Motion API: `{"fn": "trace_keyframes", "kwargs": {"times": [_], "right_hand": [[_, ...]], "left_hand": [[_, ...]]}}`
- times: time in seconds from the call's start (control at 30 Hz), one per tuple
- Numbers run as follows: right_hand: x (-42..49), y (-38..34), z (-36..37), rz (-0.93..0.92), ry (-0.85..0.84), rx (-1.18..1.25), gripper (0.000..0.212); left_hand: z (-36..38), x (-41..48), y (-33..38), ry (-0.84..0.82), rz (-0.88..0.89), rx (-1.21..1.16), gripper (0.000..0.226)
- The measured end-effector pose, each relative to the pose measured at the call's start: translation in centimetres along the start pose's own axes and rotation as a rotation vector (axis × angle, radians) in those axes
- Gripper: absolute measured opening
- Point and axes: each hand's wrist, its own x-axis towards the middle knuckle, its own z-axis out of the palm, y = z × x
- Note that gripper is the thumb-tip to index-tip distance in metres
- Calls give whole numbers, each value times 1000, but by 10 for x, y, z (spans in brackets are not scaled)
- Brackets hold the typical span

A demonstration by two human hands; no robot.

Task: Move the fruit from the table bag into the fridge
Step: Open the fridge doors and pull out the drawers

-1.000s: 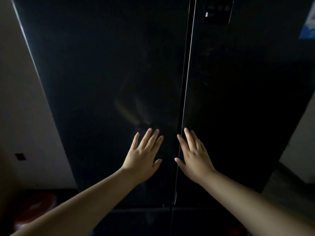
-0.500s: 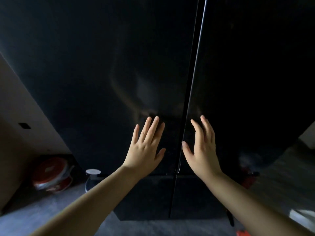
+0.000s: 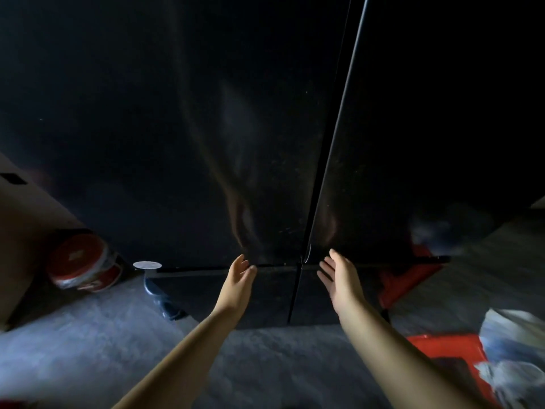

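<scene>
A tall black fridge (image 3: pixel 206 128) with two glossy upper doors fills most of the view; both doors are closed, with a thin seam running down between them. My left hand (image 3: pixel 237 283) is open, palm turned inward, at the bottom edge of the left door. My right hand (image 3: pixel 339 280) is open too, at the bottom edge of the right door. Neither hand holds anything. Two lower doors sit below the hands. No fruit is visible.
A red and white round container (image 3: pixel 84 262) lies on the grey floor at the left, next to a small white-topped stand (image 3: pixel 147 265). A red crate (image 3: pixel 442 349) and a pale plastic bag (image 3: pixel 516 349) sit at the lower right. A beige wall is at the left.
Both hands have slid down the door fronts from a flat-palmed press to the doors' bottom edges. The view has tilted downward, so the floor and the lower doors now show.
</scene>
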Motion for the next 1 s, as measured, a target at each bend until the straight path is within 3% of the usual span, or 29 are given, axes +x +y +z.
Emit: {"fn": "trace_keyframes", "kwargs": {"times": [0.13,0.33,1.0], "right_hand": [[15,3,0,184,-26,274,56],[29,16,-2,289,-18,455,68],[55,34,5,257,26,794,75]], "left_hand": [[6,27,-10,-25,-369,-615,58],[9,40,-13,35,-527,-1034,73],[28,59,-24,112,-549,-1396,71]]}}
